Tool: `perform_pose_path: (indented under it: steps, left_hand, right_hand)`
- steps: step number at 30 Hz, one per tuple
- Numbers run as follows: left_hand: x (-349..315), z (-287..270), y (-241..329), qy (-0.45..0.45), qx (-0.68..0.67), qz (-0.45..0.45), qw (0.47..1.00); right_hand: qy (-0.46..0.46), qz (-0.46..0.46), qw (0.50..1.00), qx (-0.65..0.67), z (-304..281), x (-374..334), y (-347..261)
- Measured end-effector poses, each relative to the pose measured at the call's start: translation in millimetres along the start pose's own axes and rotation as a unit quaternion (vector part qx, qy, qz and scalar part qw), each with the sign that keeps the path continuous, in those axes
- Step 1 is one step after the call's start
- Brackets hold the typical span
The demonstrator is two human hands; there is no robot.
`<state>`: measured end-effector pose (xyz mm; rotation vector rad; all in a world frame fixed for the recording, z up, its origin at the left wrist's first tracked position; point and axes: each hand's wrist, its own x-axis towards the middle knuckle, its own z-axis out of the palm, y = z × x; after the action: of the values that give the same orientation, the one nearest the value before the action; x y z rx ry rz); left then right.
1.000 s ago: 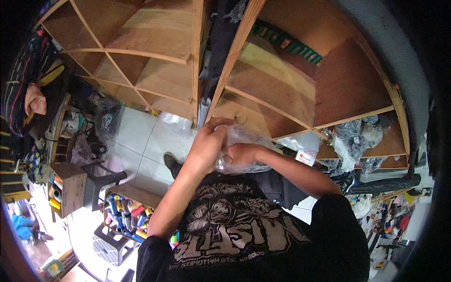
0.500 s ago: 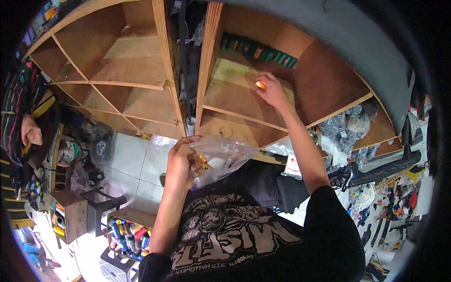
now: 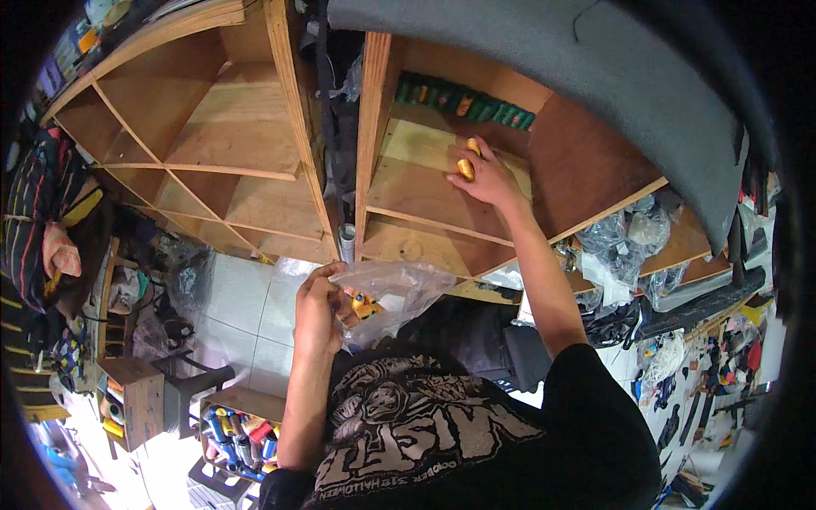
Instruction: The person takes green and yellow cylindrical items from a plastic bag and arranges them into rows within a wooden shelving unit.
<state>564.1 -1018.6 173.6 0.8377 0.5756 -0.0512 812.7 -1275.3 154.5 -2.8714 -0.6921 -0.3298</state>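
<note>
My left hand (image 3: pixel 319 310) grips the mouth of a clear plastic bag (image 3: pixel 399 293) held in front of my chest; small yellow items (image 3: pixel 365 304) show inside it. My right hand (image 3: pixel 486 178) is stretched out onto a wooden shelf board (image 3: pixel 416 191) and its fingers are around two small yellow-orange spools (image 3: pixel 466 166), which rest on or just above the board. A row of dark green spools (image 3: pixel 463 102) lines the back of that shelf compartment.
A second, bare wooden shelf unit (image 3: pixel 212 136) stands to the left. Clear bags of goods (image 3: pixel 633 242) fill the shelf at right. Below left are a white tiled floor (image 3: pixel 246 314), a stool (image 3: pixel 183 382) and a crate of bottles (image 3: pixel 238 425).
My right hand left the bag, reached up to the shelf and now sets yellow spools on the board. My left hand kept holding the bag, which sank slightly.
</note>
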Motion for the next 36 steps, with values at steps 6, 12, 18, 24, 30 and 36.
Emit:
perform_pose_path:
  steps: [6, 12, 18, 24, 30, 36]
  left_hand:
    - [3, 1, -2, 0.015, 0.016, 0.009, 1.0]
    - [5, 4, -3, 0.029, 0.019, -0.003, 0.999]
    - [4, -4, -1, 0.037, 0.014, 0.004, 0.999]
    - [5, -3, -2, 0.014, -0.017, -0.004, 1.0]
    - [1, -3, -1, 0.045, -0.034, -0.003, 0.998]
    - [-1, -14, -5, 0.068, -0.028, 0.02, 0.997]
  right_hand:
    - [0.043, 0.01, 0.999, 0.008, -7, -6, -8]
    - [0.109, 0.063, 0.992, -0.01, 12, -14, 2]
    - [0.175, 0.274, 0.881, 0.344, -19, 9, -6]
    - [0.354, 0.233, 0.876, 0.231, 45, 65, 120]
    - [0.337, 0.225, 0.914, -0.029, 69, 95, 149]
    - [0.296, 0.235, 0.926, 0.024, 81, 111, 135]
